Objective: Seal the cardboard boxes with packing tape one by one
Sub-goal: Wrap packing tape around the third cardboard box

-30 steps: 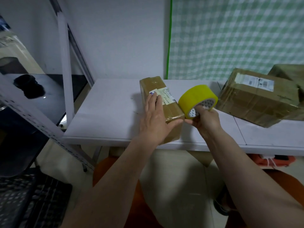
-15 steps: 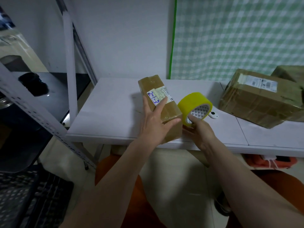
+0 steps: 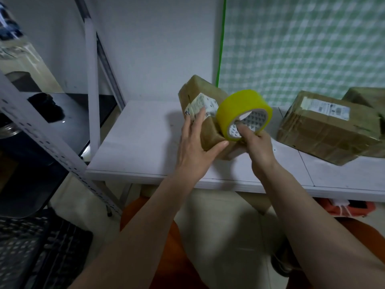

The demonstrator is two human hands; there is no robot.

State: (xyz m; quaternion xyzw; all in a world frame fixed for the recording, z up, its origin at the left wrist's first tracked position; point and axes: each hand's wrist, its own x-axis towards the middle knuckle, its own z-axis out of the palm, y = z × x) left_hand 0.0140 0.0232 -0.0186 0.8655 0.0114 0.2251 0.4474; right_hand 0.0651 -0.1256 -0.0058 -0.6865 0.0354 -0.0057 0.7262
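**Hands hold a small box and a tape roll above the table**

Cardboard, wrapped brown and tilted, fills the middle of the view: a small box (image 3: 200,113) raised at an angle over the white table (image 3: 135,147). The left hand (image 3: 194,151) grips it from the near side, fingers laid up across the white label (image 3: 203,106) and the thumb hooked round the lower corner. Just to the right, touching the box, sits a yellow tape roll (image 3: 242,113). The right hand (image 3: 257,144) grasps the roll, one finger curled into its core and the others closed beneath it. Whether any strip of tape is already stuck to the box cannot be told.

Further right on the table rests a larger box (image 3: 325,130) with a printed label, and another box (image 3: 366,97) lies partly hidden behind it. A metal shelf frame (image 3: 91,80) stands to the left.
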